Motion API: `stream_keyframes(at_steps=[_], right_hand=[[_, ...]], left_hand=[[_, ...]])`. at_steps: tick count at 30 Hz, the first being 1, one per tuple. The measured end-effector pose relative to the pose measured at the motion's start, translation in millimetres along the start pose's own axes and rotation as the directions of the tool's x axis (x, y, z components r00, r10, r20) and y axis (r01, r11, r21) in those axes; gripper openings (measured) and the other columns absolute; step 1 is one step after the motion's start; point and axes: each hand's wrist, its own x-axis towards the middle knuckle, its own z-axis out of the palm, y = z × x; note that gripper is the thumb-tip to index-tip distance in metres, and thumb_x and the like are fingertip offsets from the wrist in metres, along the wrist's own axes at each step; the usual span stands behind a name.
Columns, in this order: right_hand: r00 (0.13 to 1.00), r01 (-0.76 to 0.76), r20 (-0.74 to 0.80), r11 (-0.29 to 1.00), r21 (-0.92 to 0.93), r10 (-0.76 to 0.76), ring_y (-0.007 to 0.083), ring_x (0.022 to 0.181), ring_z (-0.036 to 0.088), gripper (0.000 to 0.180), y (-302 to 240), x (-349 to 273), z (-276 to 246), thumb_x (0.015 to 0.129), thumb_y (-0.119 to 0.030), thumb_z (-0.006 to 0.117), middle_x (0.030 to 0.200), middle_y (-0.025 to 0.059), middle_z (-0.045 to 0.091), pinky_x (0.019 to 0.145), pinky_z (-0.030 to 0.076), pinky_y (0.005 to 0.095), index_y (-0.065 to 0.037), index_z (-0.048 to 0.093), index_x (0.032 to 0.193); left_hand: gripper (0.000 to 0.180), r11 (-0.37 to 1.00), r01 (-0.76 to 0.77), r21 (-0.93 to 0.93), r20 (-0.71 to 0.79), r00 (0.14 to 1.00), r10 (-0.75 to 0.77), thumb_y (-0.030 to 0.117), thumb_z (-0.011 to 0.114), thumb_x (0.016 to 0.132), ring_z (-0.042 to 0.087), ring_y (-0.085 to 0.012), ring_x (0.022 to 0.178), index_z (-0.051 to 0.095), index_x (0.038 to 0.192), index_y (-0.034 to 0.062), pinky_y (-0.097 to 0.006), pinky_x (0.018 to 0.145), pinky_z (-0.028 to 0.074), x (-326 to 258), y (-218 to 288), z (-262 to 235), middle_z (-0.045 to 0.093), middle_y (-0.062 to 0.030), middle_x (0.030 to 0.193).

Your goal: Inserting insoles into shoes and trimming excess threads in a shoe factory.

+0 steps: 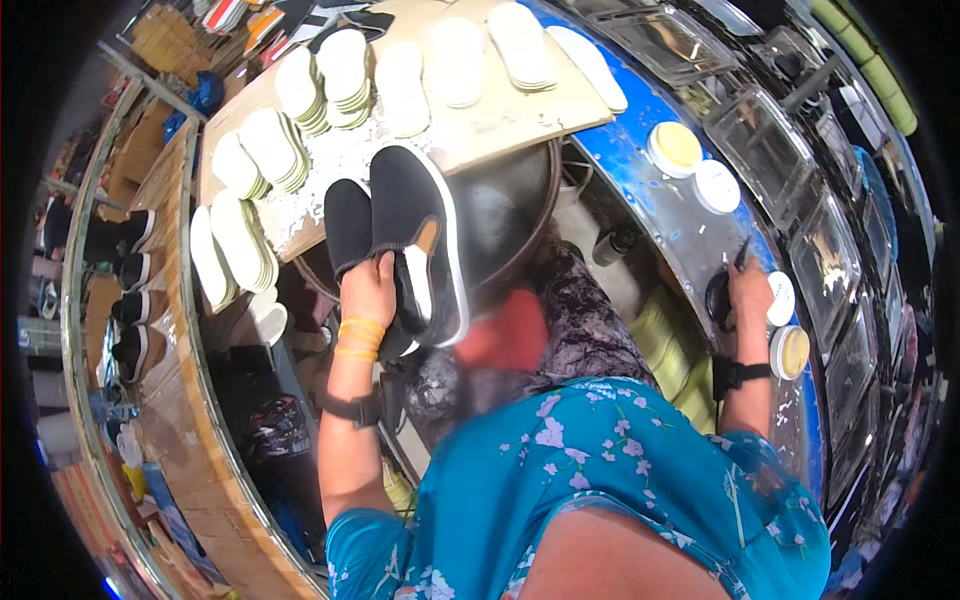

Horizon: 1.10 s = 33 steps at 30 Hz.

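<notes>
My left hand point(368, 298) is closed round the heel ends of a pair of black slip-on shoes with white soles. The nearer black shoe point(408, 195) tilts over its mate, the other black shoe point(347, 222), and a pale insole shows inside it. Over at the right, my right hand point(750, 292) is closed above the blue-edged metal bench point(660, 215). A slim dark tool point(742, 256) sticks up from its fingers; its kind is unclear. Beside those fingers sits a dark round object point(718, 295). A white-lidded tub point(781, 298) stands close to the same hand.
Stacks of cream insoles point(345, 75) line a cardboard sheet point(490, 135) sprinkled with white scraps. Below it is a large dark basin point(500, 205). More tubs, one yellow-topped point(676, 148), stand on the bench. Clear plastic boxes point(760, 135) rise at right; black shoes point(130, 350) line the left shelf.
</notes>
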Motion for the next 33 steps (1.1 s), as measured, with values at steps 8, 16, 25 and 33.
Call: stream_keyframes(at_steps=[8, 16, 25, 33], right_hand=[[0.997, -0.073, 0.048, 0.990, 0.124, 0.067, 0.0369, 0.103, 0.052, 0.071, 24.5, -12.7, -2.9, 0.070, -0.036, 0.064, 0.106, 0.0268, 0.055, 0.088, 0.041, 0.0391, 0.000, 0.038, 0.125], [0.999, -0.042, -0.020, 0.963, 0.268, 0.049, 0.0334, 0.086, 0.060, 0.054, 37.4, 0.4, 28.6, 0.071, -0.029, 0.063, 0.090, 0.0211, 0.062, 0.076, 0.047, 0.0363, 0.001, 0.047, 0.113], [0.668, -0.195, 0.163, 0.041, 0.980, -0.726, 0.0107, 0.049, 0.045, 0.043, -91.7, -62.8, -50.9, 0.083, -0.018, 0.053, 0.067, 0.0027, 0.049, 0.043, 0.033, 0.0197, -0.002, 0.042, 0.121], [0.181, 0.385, -0.067, 0.008, 0.923, -0.981, 0.0237, 0.080, 0.058, 0.052, -279.0, -159.1, -62.3, 0.075, -0.038, 0.063, 0.089, 0.0114, 0.060, 0.071, 0.045, 0.0342, -0.007, 0.050, 0.114]], left_hand=[[0.036, 0.066, 0.246, -0.967, 0.229, 0.953, -0.201, 0.021, 0.046, 0.089, 0.053, -0.0218, 0.093, 0.046, 0.116, -0.0031, -0.031, 0.084, 0.045, -93.5, -117.6, -25.6, 0.054, -0.0116, 0.106], [0.041, -0.238, 0.297, -0.925, 0.318, 0.947, -0.052, 0.029, 0.041, 0.091, 0.051, -0.0246, 0.102, 0.044, 0.122, 0.0034, -0.035, 0.086, 0.044, -139.2, -97.1, -37.8, 0.052, -0.0092, 0.117], [0.039, -0.274, 0.342, -0.899, 0.388, 0.912, -0.134, 0.027, 0.049, 0.088, 0.053, -0.0215, 0.098, 0.047, 0.117, 0.0006, -0.031, 0.084, 0.045, -123.4, -64.5, -58.2, 0.054, -0.0100, 0.112], [0.039, -0.316, 0.377, -0.870, 0.420, 0.904, -0.077, 0.027, 0.049, 0.088, 0.053, -0.0215, 0.098, 0.047, 0.117, 0.0006, -0.031, 0.084, 0.045, -134.5, -56.9, -53.8, 0.054, -0.0100, 0.112]])
